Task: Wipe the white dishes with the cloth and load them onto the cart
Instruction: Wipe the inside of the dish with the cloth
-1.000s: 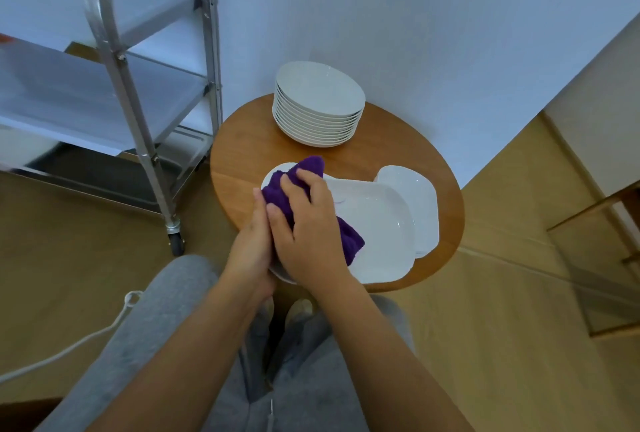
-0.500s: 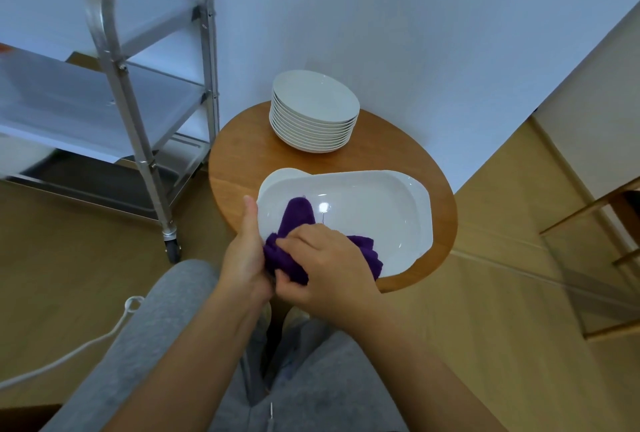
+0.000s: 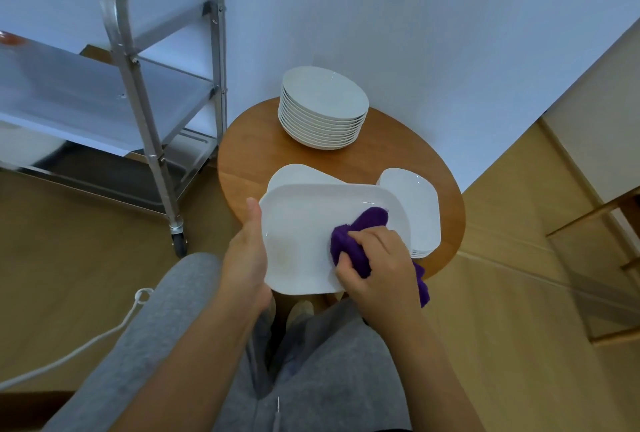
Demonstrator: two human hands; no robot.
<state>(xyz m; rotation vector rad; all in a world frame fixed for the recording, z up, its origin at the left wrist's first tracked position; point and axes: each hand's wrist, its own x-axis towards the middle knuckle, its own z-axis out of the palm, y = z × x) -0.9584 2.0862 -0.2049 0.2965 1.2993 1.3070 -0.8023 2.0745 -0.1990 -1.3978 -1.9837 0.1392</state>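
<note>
Wiping: right hand (image 3: 381, 265) bunches purple cloth (image 3: 356, 234) on white rectangular dish (image 3: 304, 231)
Holding: left hand (image 3: 247, 251) grips dish's edge, over round wooden tabletop (image 3: 249, 151)

Round table (image 3: 249, 161) stands against the wall (image 3: 415, 33). Cart (image 3: 145, 92) just left of the table. Stack of round plates (image 3: 323, 109) on the table's far side, nearest the wall. Stack of rectangular dishes (image 3: 415, 210) on the table's right part. One more dish (image 3: 298, 173) on its near-left part, partly under the held rectangular dish (image 3: 301, 234). Cord (image 3: 69, 355) on the floor (image 3: 69, 258), left of the person's legs (image 3: 173, 345).
</note>
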